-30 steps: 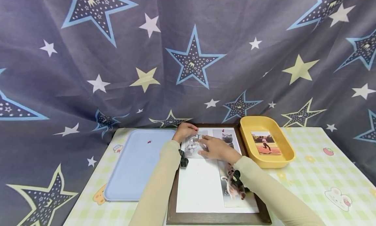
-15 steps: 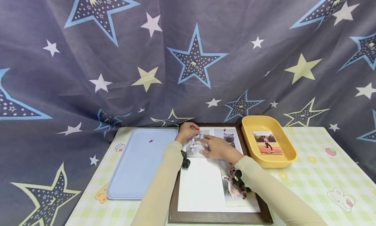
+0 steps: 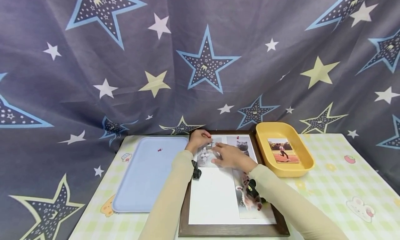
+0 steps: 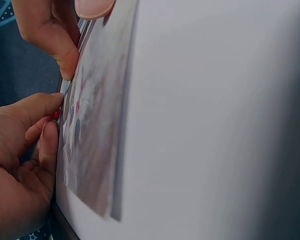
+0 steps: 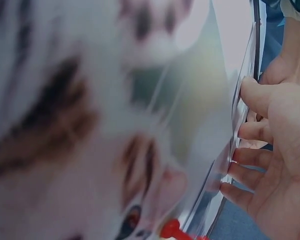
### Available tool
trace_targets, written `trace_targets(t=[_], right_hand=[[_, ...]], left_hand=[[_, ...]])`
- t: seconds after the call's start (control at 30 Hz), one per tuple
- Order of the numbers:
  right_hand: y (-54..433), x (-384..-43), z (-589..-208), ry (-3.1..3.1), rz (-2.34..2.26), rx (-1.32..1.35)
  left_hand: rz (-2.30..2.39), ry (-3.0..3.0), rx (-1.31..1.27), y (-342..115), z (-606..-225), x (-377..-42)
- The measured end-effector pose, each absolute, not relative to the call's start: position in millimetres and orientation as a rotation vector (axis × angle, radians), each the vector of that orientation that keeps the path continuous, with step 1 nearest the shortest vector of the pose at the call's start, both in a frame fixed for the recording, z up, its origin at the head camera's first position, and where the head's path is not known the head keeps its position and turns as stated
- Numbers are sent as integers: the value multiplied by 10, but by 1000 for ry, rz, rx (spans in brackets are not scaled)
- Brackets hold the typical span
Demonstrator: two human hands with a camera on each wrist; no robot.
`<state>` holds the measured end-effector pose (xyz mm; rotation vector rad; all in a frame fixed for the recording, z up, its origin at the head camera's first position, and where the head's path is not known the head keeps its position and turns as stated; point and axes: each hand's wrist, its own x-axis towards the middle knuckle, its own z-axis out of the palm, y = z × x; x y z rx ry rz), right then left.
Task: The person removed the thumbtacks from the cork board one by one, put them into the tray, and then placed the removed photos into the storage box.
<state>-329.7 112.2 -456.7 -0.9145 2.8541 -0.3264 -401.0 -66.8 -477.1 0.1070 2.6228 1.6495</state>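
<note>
My left hand (image 3: 199, 139) pinches a red push pin (image 4: 56, 115) between thumb and fingertips at the top of a pale cat photo (image 3: 205, 159). The photo lies at the upper left of a white board (image 3: 212, 202) with a dark brown frame. My right hand (image 3: 232, 157) has its fingers spread, fingertips pressing on the photo's right part and partly covering it. Beside it is a grey cat photo (image 3: 242, 145) with a red push pin (image 3: 237, 137) at its top. Under my right forearm lies a kitten photo (image 3: 247, 202), with another red push pin (image 5: 171, 229) near it in the right wrist view.
Left of the board lies a light blue tray (image 3: 147, 184) with one red push pin (image 3: 160, 150) on it. A yellow bin (image 3: 304, 167) at the right holds a photo of a runner (image 3: 282, 151). A star-patterned curtain (image 3: 131, 104) hangs right behind the table.
My left hand has shifted slightly to the right, still pinching the push pin. My right hand stays pressed on the cat photo. The tray and bin have not moved.
</note>
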Motion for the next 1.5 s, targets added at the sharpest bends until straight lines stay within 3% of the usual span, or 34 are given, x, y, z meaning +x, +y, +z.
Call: trace_targets(t=[1.5], right_hand=[[1104,-3283,-4518,2848,-339,-898]], left_hand=[[1601,2584,125,-702,-4758,-4042]])
